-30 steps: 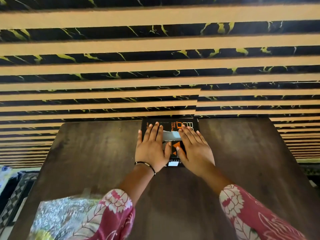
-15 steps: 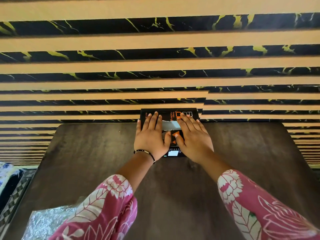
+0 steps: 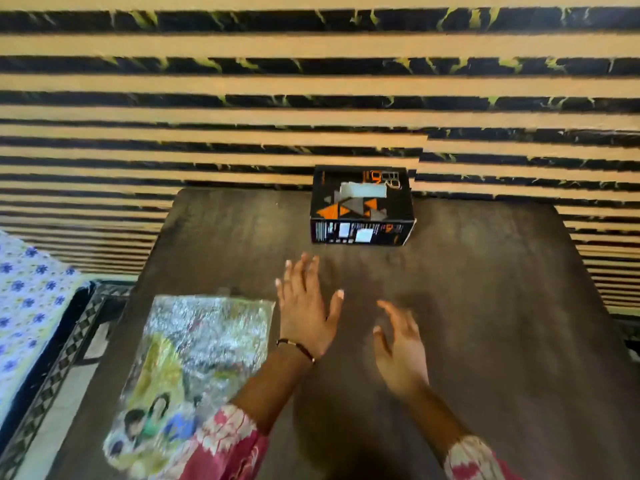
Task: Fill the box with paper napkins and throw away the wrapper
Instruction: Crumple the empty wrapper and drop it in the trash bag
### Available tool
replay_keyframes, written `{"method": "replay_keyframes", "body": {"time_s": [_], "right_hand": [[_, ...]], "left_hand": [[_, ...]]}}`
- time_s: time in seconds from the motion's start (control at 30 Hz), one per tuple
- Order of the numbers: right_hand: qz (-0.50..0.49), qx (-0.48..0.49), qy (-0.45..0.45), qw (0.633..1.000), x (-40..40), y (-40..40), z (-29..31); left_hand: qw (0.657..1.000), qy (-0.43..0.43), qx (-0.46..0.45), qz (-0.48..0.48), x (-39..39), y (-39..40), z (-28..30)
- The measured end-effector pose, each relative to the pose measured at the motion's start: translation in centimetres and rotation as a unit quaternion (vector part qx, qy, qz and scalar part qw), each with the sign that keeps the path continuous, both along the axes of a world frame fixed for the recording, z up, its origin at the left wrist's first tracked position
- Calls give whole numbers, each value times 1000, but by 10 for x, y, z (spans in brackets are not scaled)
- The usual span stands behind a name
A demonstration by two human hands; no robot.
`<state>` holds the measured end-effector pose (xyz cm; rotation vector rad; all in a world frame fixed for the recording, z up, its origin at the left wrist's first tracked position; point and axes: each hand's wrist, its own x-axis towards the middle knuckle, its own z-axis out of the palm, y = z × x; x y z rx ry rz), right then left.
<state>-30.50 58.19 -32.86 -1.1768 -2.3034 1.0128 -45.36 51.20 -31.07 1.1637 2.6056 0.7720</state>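
Note:
A black box (image 3: 361,204) with orange triangles stands at the far edge of the dark wooden table (image 3: 485,306), a white napkin showing through the slot in its top. A crinkled shiny wrapper (image 3: 194,368) with a printed picture lies flat at the near left of the table. My left hand (image 3: 306,308) hovers over the table with fingers spread, just right of the wrapper and short of the box. My right hand (image 3: 401,351) is beside it, also spread and holding nothing. Both hands are blurred.
A wall of tan and black-marble stripes (image 3: 311,98) rises right behind the table. To the left stands a bed with a blue-flowered sheet (image 3: 24,306) and a patterned frame (image 3: 69,341).
Both hands have come off the top of the box and drawn back toward me. The view has tilted down, so the wrapper shows in full.

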Motion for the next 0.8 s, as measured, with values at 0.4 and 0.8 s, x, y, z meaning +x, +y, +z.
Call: {"method": "replay_keyframes", "body": {"time_s": [0.4,0.8], "right_hand": [[102,-21,-123,987,65,-78,-26],[25,34,-45,998,98,-63,-12]], "left_hand": [[956,-106,-261,88,63,-94,-38],[946,-41,-172,-273,82,-59,-25]]}}
